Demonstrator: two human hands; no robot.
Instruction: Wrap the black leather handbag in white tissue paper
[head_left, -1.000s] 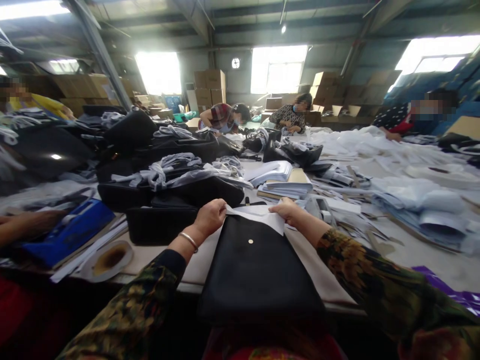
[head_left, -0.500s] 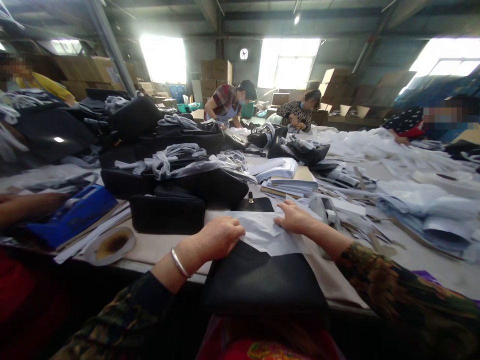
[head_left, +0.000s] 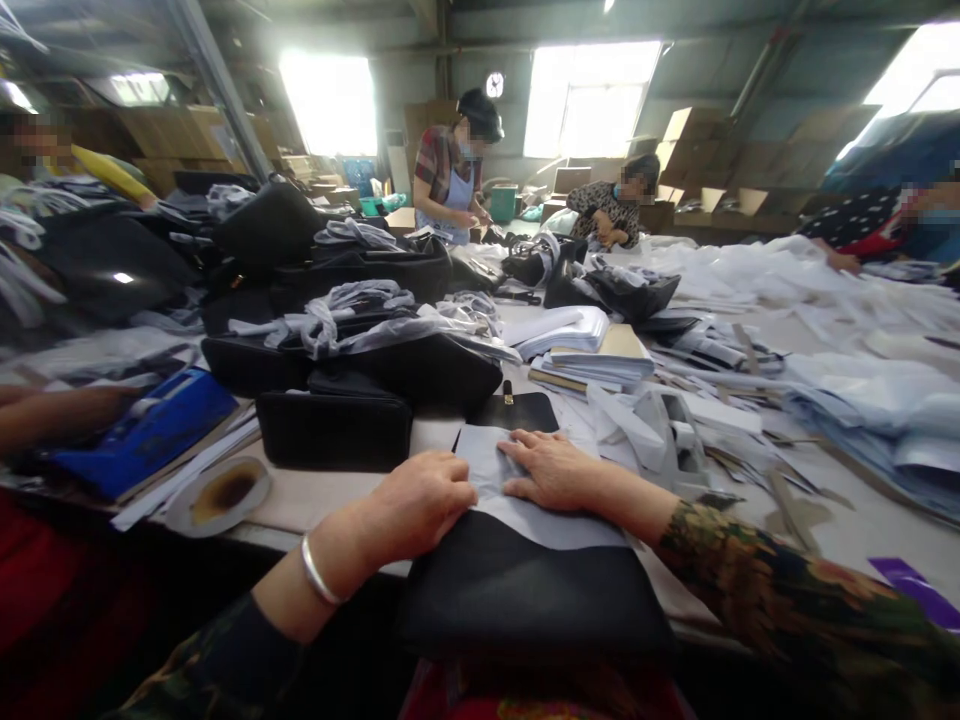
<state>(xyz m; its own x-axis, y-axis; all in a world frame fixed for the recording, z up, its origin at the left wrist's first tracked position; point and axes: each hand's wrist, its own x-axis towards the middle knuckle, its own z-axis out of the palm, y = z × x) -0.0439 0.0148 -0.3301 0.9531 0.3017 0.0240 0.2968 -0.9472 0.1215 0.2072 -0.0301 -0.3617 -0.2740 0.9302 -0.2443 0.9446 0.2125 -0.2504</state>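
Note:
A black leather-look bag [head_left: 532, 595] lies at the table's near edge, in front of my body. Its far part, a flap with a gold-coloured clasp [head_left: 508, 393], stretches away from me. Across the bag rests a thin white sheet of paper [head_left: 551, 525], fairly smooth. My left hand [head_left: 431, 497] is closed at the sheet's left edge, thumb and fingers pinching it; the fingertips are partly hidden. My right hand [head_left: 555, 468] lies on the sheet with its fingers spread, pressing it down.
Black bags with wrapped straps [head_left: 390, 370] are piled ahead and left. A tape roll [head_left: 221, 495] and a blue holder [head_left: 150, 430] sit left, beside a co-worker's arm [head_left: 60, 410]. Paper stacks [head_left: 592, 350] and a grey tape dispenser [head_left: 671, 435] stand right. Other people work across the table.
My right hand has come left and flattened onto the paper, which now looks smoother and lies nearer me. My left hand has shifted slightly left and down. A co-worker opposite has straightened up.

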